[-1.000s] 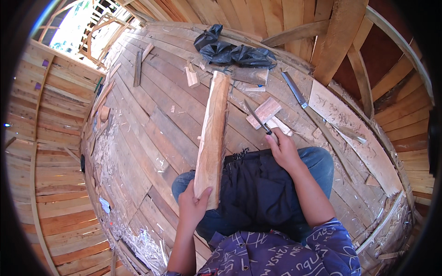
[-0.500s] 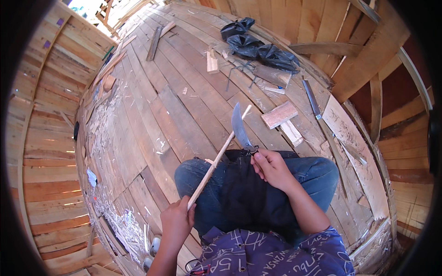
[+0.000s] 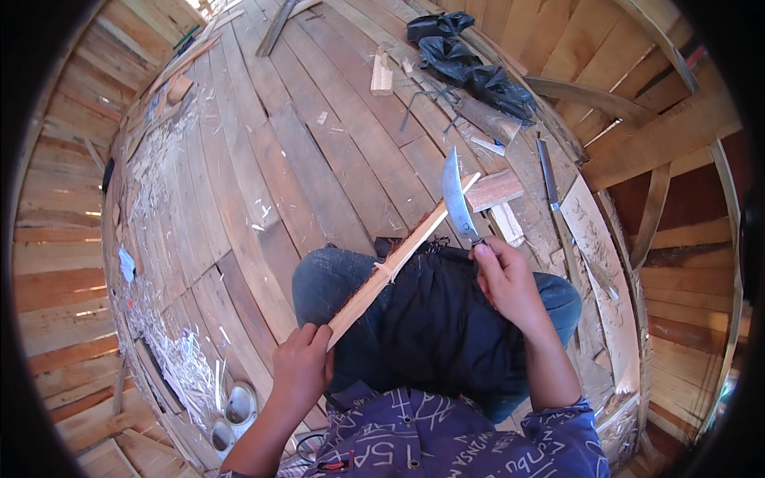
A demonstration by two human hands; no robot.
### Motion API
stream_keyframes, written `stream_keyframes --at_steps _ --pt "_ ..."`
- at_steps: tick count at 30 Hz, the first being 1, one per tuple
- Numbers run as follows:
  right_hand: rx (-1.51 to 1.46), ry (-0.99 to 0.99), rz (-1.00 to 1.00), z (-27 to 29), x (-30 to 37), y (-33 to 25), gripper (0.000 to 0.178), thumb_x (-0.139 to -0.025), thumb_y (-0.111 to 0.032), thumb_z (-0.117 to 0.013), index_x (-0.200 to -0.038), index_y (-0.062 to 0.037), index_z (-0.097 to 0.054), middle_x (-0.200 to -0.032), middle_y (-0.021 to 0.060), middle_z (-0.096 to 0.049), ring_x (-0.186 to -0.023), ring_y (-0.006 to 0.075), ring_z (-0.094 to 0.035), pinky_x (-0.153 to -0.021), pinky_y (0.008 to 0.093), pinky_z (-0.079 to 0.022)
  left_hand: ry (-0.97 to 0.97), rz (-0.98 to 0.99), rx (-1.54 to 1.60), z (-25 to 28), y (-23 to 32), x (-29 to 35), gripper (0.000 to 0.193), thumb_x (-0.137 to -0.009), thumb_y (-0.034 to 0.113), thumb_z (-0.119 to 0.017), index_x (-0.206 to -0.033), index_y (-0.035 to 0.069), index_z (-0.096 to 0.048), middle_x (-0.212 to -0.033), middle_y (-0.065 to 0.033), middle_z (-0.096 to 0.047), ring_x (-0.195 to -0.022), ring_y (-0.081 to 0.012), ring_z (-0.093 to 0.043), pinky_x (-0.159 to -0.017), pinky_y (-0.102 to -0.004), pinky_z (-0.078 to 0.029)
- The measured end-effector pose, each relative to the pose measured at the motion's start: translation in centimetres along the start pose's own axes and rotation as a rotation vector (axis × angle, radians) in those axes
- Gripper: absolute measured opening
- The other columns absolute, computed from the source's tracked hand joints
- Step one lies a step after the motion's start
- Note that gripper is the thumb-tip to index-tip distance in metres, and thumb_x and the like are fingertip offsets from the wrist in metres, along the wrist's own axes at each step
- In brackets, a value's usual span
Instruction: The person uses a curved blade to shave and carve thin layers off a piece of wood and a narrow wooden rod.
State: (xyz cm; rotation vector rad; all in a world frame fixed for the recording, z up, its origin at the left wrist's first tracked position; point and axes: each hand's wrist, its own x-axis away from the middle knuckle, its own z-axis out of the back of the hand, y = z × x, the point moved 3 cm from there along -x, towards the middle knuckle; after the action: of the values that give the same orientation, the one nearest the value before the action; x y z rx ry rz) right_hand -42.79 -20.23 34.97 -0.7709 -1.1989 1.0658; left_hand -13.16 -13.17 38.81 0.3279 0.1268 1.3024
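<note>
My left hand (image 3: pixel 303 358) is closed round the near end of a long wooden strip (image 3: pixel 362 301). The strip slants up and away to the right across my lap. One edge carries dark, rough bark, and a raised splinter or knot shows about midway. Closed on the handle of a curved knife (image 3: pixel 456 191), my right hand (image 3: pixel 508 277) is above my right leg. The blade points upward and crosses the strip near its far, narrow end; whether it touches the wood I cannot tell. Beneath both lies a black cloth (image 3: pixel 422 319) over my jeans.
Several wood offcuts, including a short block (image 3: pixel 496 190), lie ahead on the plank floor (image 3: pixel 279 159). A long metal blade-like tool (image 3: pixel 547 171) and a pale board (image 3: pixel 610 295) lie to the right. Black plastic bags (image 3: pixel 478 76) rest farther off. Shavings (image 3: pixel 187 366) pile up at left.
The strip has turned, so a broader face and its barky edge now show. Both the knife and my right hand appear farther right. The whole view has shifted somewhat.
</note>
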Motion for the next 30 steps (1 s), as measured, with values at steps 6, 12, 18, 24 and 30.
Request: stream_keyframes --at_steps 6,12,18,24,30 --pt "0.040 -0.097 -0.017 1.5 1.5 -1.4 0.029 -0.103 -0.025 -0.052 -0.090 0.0003 -0.058 -0.058 -0.0011 -0.049 -0.054 0.0064 -0.045 -0.050 0.0265 -0.036 -0.024 -0.059 -0.017 -0.5 -0.7 0.4 0.028 -0.069 0.003 -0.071 -0.094 0.005 -0.058 -0.083 -0.0106 -0.054 -0.075 -0.0309 -0.060 -0.061 -0.0409 -0.049" --pt "0.008 -0.043 -0.042 1.2 2.3 -0.1 0.029 -0.104 -0.027 -0.051 -0.090 -0.0025 -0.058 -0.056 -0.0026 -0.048 -0.049 0.0050 -0.045 -0.046 0.0240 -0.035 -0.037 -0.063 -0.117 -1.8 0.4 1.1 0.033 -0.061 0.003 -0.068 -0.092 0.008 -0.057 -0.085 -0.0081 -0.053 -0.077 -0.0263 -0.058 -0.057 -0.0375 -0.050" --pt "0.013 -0.154 -0.224 2.6 3.1 -0.1 0.026 -0.102 -0.026 -0.055 -0.089 -0.0037 -0.060 -0.060 -0.0007 -0.052 -0.052 0.0064 -0.049 -0.048 0.0253 -0.039 -0.008 -0.068 -0.151 -2.0 0.5 1.4 0.030 -0.062 0.004 -0.066 -0.090 0.006 -0.057 -0.084 -0.0082 -0.052 -0.076 -0.0247 -0.058 -0.055 -0.0350 -0.050" --pt "0.013 -0.166 -0.124 0.1 2.9 -0.2 0.027 -0.101 -0.023 -0.057 -0.085 -0.0015 -0.059 -0.062 -0.0013 -0.048 -0.058 0.0057 -0.045 -0.052 0.0267 -0.038 -0.004 -0.078 -0.170 -1.9 0.5 1.2 0.027 -0.063 0.003 -0.064 -0.089 0.006 -0.056 -0.083 -0.0083 -0.051 -0.076 -0.0238 -0.059 -0.055 -0.0332 -0.050" --pt "0.243 -0.239 0.132 -2.7 5.1 -1.3 0.020 -0.095 -0.020 -0.066 -0.101 -0.0021 -0.062 -0.072 0.0170 -0.060 -0.062 0.0286 -0.062 -0.059 0.0359 -0.047 -0.008 -0.082 -0.147 -1.5 0.7 0.8 0.026 -0.064 0.003 -0.064 -0.088 0.006 -0.056 -0.081 -0.0077 -0.050 -0.076 -0.0236 -0.058 -0.055 -0.0336 -0.050"
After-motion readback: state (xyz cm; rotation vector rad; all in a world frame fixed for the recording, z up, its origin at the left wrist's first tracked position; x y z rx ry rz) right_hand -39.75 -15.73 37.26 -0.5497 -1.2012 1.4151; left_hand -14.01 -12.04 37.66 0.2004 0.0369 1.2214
